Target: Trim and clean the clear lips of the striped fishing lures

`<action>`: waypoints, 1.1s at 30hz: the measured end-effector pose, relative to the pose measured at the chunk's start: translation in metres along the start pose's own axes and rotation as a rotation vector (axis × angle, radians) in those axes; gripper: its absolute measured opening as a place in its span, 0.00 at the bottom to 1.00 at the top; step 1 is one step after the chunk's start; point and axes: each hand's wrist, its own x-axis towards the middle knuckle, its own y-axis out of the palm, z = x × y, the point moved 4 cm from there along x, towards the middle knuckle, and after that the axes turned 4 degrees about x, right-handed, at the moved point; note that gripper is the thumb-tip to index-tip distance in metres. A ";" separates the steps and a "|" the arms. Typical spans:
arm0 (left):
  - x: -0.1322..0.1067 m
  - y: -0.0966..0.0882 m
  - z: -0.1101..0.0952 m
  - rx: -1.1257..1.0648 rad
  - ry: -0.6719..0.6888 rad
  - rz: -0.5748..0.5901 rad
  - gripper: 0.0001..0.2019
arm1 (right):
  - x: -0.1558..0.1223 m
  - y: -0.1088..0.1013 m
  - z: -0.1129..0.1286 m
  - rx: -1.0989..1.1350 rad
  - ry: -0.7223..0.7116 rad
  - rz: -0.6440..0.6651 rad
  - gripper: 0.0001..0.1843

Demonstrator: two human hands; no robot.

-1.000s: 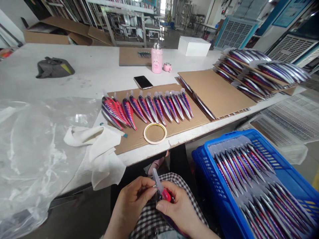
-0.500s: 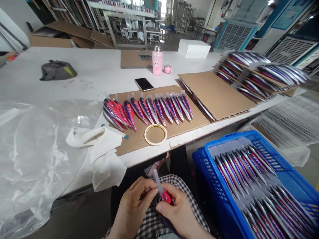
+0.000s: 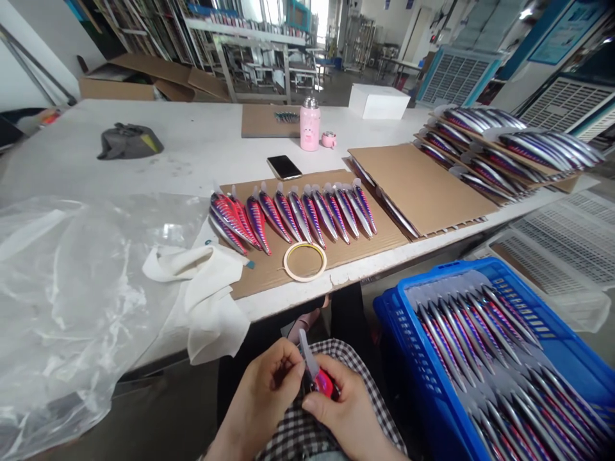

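Over my lap, my right hand [image 3: 343,400] is closed round a fishing lure [image 3: 323,384] with a bright pink-red head and a clear plastic lip that points up. Most of the lure's body is hidden by my palm and fingers. Thumb and forefinger of my left hand [image 3: 269,384] are pinched together right beside the lip; whatever is between them is too small to make out. On the table ahead, a row of purple, red and silver lures [image 3: 293,214] lies on a cardboard sheet [image 3: 389,246]. A roll of narrow tape [image 3: 287,262] rests at the front of that sheet.
To the right, a blue crate [image 3: 408,333] holds several lures in rows. Stacked cardboard layers of lures [image 3: 509,153] stand at the back right. A phone [image 3: 284,168], a pink bottle [image 3: 310,128], a white cloth [image 3: 211,314] and plastic sheeting [image 3: 86,288] are on the table.
The left fingertips have drawn slightly away from the lip and curled more. My right hand keeps its hold on the lure. The camera view has shifted a little.
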 end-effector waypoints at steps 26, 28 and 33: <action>0.001 0.008 0.013 -0.605 0.053 -0.114 0.13 | 0.014 0.001 -0.013 0.667 0.163 0.233 0.25; 0.004 0.005 0.010 -0.558 0.075 -0.197 0.14 | 0.018 -0.003 -0.019 0.715 0.204 0.236 0.26; 0.014 0.004 0.008 -0.400 -0.012 -0.139 0.17 | 0.024 -0.004 -0.026 0.715 0.223 0.260 0.29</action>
